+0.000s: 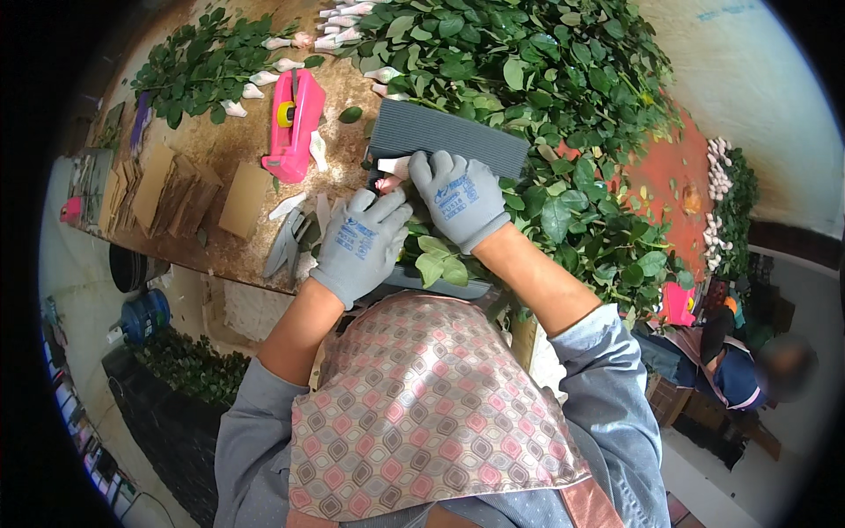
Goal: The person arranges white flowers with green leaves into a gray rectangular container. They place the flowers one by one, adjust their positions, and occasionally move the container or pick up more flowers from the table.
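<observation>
Both my hands wear grey coated gloves over a ridged dark grey board. My left hand has its fingers curled at a pale pink rose, holding it near the bloom; the stem is mostly hidden. My right hand is closed on a small white sleeve just above that rose, its fingertips pressed near the board. Green leaves poke out below my hands. Grey metal pieces and loose white sleeves lie left of my left hand.
A pink tape dispenser and cardboard pieces sit on the worn table. Leafy rose stems pile behind and right, some with white-sleeved buds. A co-worker is at the far right, near another pink dispenser.
</observation>
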The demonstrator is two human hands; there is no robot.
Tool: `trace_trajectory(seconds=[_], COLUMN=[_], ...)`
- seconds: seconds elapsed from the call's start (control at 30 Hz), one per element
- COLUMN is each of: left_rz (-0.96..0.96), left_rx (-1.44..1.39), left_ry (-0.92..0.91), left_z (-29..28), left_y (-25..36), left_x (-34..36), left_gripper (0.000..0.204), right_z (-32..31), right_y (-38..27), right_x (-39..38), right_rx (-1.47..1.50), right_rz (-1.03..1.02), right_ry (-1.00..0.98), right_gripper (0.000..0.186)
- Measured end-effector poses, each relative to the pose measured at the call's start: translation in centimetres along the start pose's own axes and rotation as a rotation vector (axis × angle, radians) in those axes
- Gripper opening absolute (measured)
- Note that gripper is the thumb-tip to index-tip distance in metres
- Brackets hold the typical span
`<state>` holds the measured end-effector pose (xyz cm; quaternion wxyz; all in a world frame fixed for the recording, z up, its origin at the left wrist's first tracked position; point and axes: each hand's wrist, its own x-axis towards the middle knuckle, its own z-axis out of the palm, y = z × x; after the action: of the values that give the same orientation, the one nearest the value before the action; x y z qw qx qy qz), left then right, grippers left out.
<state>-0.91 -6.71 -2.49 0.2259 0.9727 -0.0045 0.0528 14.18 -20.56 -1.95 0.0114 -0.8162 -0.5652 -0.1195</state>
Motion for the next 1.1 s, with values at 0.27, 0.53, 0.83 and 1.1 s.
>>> trace_trajectory(seconds=[0.27,0.53,0.83,1.1], left_rz=[0.058,0.019,0.148,0.220], left_rx=[-0.035,0.403,0.523,0.439], left_ry=[0.014,0.024,-0.006,0.022], left_z=[-1.5,-2.2,-2.8,-4.5], left_y=[-0.7,-2.4,-3.6,-3.9], left_x=[1.7,4.9,6.2,5.7], left_gripper=[0.033,0.042,0.009,0.015], right_z=[-0.4,-0.3,-0.8,0.2], right_y=[0.9,1.2,0.8,1.6], right_x=[-0.1,-0.1,0.1,-0.2], right_rx=[-0.013,-0.004,-0.029,0.041], right_rz=[-0.094,-0.105,0.026,0.018], right_ry=[-0.043,-0.013,-0.058,0.003], right_gripper=[0.029,0.030,0.018,0.013])
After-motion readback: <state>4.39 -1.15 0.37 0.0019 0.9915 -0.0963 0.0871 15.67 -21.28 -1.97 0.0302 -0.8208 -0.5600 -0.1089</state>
